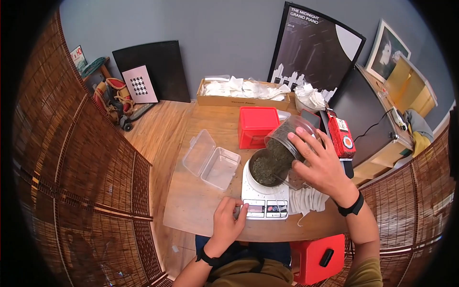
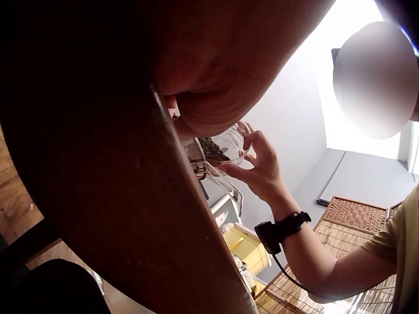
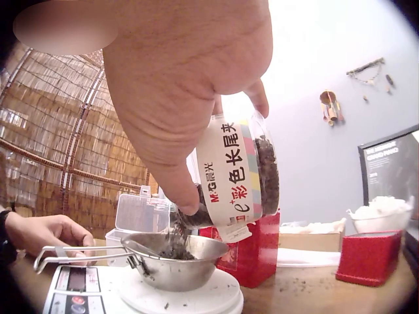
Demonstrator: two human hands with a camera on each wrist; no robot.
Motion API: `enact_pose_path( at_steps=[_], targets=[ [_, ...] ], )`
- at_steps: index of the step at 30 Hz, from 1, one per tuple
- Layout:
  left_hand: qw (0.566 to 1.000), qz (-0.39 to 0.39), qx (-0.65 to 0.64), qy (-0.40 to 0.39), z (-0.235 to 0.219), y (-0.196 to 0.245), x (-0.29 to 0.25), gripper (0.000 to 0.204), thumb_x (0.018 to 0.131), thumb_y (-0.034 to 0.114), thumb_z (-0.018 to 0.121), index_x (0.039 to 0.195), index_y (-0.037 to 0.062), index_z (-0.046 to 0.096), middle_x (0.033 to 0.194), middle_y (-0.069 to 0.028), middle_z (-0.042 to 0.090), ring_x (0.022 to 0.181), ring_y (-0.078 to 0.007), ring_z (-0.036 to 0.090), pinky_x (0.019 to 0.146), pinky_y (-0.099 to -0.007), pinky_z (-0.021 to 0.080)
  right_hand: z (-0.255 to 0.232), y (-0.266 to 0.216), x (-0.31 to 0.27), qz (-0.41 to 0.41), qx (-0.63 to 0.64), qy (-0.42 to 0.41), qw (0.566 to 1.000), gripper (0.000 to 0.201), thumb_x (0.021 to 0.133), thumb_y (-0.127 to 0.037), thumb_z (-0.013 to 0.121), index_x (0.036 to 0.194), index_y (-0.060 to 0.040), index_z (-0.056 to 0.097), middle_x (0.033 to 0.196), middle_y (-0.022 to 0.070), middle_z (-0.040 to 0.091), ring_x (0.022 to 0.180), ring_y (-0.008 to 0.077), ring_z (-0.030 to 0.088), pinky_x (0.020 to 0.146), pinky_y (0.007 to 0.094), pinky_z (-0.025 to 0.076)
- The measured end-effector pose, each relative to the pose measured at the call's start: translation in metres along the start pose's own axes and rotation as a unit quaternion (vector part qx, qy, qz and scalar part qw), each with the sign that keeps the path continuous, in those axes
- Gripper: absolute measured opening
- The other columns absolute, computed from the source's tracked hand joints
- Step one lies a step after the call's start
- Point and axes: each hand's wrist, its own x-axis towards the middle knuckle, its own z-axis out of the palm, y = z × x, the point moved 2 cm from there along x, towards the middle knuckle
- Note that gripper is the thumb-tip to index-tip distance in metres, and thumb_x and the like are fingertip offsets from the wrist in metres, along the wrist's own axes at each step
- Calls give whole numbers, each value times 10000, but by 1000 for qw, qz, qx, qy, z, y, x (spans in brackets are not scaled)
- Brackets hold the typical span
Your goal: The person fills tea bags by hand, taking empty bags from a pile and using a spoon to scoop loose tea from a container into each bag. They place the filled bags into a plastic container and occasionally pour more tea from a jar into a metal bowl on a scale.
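My right hand grips a clear plastic jar with a printed label, tilted mouth-down. Dark dried leaves, looking like loose tea, fall from it into a metal bowl with a wire handle. Leaves cover part of the bowl's inside. The bowl stands on a white kitchen scale, whose plate carries a few stray crumbs. Beside the scale's front left corner rests my left hand, its fingers loosely bent and thumb tip at the display's edge; it holds nothing visible.
Left of the scale lies an open clear plastic box. A red box stands behind the bowl, with a cardboard tray of white pouches farther back. White cloth-like pouches lie right of the scale. A red packet stands at the right.
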Motion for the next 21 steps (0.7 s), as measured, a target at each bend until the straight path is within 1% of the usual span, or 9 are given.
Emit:
enact_pose_path(
  at_steps=[10, 16, 18, 21],
  targets=[
    [1000, 0, -3, 2, 0, 1, 0, 131, 942, 58, 817, 946, 0, 699, 824, -113, 625, 665, -214, 592, 572, -339, 468, -1, 0, 3, -9, -8, 3, 1000, 121, 911, -175, 716, 870, -147, 605, 1620, 117, 561, 1539, 332, 492, 1164, 648, 434],
    [1000, 0, -2, 3, 0, 0, 0, 132, 942, 56, 816, 947, -3, 698, 820, -118, 620, 661, -225, 587, 579, -350, 469, -2, 0, 5, -13, -4, 9, 1000, 131, 904, -171, 721, 867, -144, 599, 1615, 107, 565, 1541, 329, 489, 1163, 654, 437],
    [1000, -1, 1, 2, 0, 0, 0, 133, 943, 56, 815, 947, -4, 696, 820, -120, 617, 662, -228, 585, 584, -354, 470, -2, 1, 5, -26, -15, 4, 1000, 123, 874, -166, 746, 891, -125, 631, 1599, 146, 575, 1504, 366, 520, 1166, 650, 446],
    [1000, -7, -1, -2, 0, 2, 0, 130, 945, 54, 811, 945, -4, 695, 820, -120, 615, 663, -230, 583, 585, -356, 469, -3, 1, 5, -27, -16, 4, 999, 126, 875, -167, 748, 888, -129, 629, 1601, 147, 574, 1505, 366, 519, 1168, 651, 443]
  ],
)
